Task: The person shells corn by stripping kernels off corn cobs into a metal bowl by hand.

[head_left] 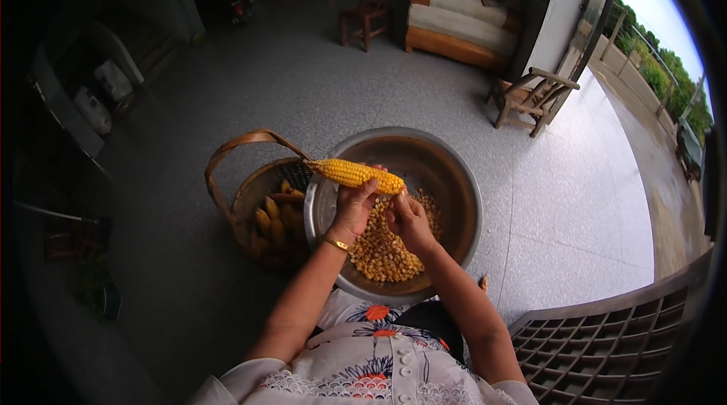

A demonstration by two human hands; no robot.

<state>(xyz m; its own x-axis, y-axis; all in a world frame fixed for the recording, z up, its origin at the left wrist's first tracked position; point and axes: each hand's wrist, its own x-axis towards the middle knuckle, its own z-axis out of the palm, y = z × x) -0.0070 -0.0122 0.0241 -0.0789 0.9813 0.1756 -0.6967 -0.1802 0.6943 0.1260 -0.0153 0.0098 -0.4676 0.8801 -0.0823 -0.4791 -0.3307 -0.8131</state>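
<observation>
A yellow ear of corn (pixel 344 172) lies slantwise over a wide metal basin (pixel 471 178), most of its kernels still in rows. My left hand (pixel 353 209), with a gold bracelet at the wrist, is wrapped round the ear from below, near its middle. At the ear's right end, my right hand (pixel 411 225) is closed, thumb and fingers pressed against the tip. Loose corn kernels (pixel 382 253) are heaped in the basin's near part, under both hands. Just left of the basin stands a woven basket (pixel 241 200) with a tall arched handle, holding several more ears (pixel 274 219).
Beyond the basin are a wooden chair (pixel 371 15) and a sofa (pixel 462 26). A low rustic chair (pixel 534 98) stands by the open doorway at right. Dark metal latticework (pixel 613 329) borders my near right. White sacks (pixel 95 109) rest at far left.
</observation>
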